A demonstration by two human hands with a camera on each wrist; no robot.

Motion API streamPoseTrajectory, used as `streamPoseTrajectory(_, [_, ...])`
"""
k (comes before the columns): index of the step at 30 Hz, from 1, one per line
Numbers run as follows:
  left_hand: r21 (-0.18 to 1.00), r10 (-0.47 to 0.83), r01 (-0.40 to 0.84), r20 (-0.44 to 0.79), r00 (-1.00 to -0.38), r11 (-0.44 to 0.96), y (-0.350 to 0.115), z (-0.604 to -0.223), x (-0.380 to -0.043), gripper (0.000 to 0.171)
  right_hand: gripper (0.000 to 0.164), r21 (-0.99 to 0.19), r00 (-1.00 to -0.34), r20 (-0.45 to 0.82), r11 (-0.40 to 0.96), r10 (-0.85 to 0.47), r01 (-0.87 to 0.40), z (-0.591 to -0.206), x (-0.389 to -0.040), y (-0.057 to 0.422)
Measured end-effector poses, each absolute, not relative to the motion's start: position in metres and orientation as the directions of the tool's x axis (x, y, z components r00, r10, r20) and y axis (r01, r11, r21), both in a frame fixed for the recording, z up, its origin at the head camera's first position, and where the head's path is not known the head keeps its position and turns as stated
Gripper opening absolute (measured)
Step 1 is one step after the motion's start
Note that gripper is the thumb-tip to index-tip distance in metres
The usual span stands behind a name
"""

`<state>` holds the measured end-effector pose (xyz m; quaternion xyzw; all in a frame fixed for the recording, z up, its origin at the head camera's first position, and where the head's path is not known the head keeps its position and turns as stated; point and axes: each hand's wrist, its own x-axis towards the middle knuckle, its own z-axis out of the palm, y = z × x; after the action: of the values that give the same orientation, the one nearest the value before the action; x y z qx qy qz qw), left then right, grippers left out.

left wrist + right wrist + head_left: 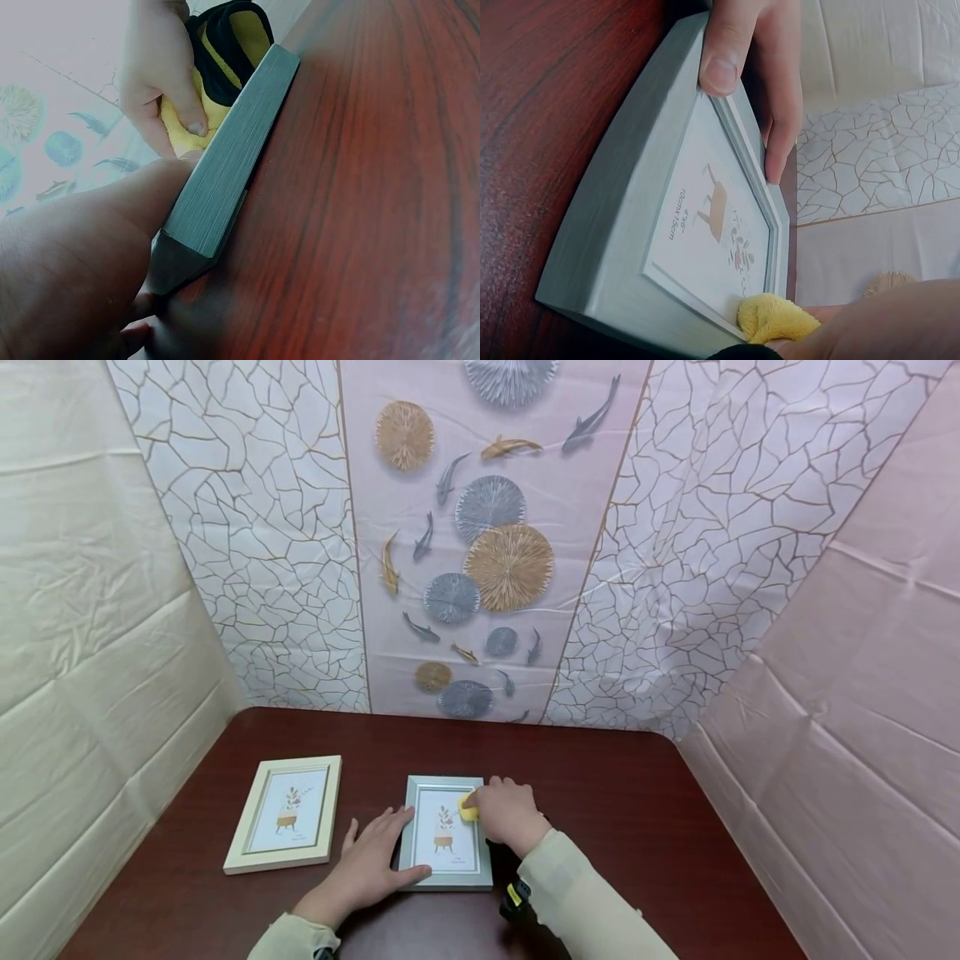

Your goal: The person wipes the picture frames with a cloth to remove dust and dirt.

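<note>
The silvery frame (446,833) lies lengthwise toward the desk's (607,793) far edge; the left hand (372,862), fingers spread, touches its left side, while the right hand (511,811) pinches yellow cloth (468,807), seemingly at its upper-right inner corner.

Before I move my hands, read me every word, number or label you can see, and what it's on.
"4*6"": on the print in the grey frame, slightly blurred.
"10cmx15cm": beside it on that print, slightly blurred.
Cream frame: small lettering low on its picture, too small to read.
Black wrist device: any marking is too small to read.
</note>
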<state>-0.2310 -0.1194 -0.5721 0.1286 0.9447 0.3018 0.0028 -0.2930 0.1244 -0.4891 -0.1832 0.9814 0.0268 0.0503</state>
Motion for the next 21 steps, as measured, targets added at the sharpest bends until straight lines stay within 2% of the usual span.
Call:
streamPoseTrajectory(10, [0.570,0.244,0.245,0.079,-0.967,0.784,-0.120,-0.571,-0.230,0.104,0.043,0.040,-0.929,-0.087,0.930,-0.360,-0.364,-0.491,-0.301,0.125])
streamPoseTrajectory(21, [0.567,0.247,0.244,0.072,-0.966,0.787,-0.120,-0.574,-0.232,0.105,0.042,-0.004,-0.937,-0.080,0.940,-0.339,-0.340,-0.493,-0.310,0.122])
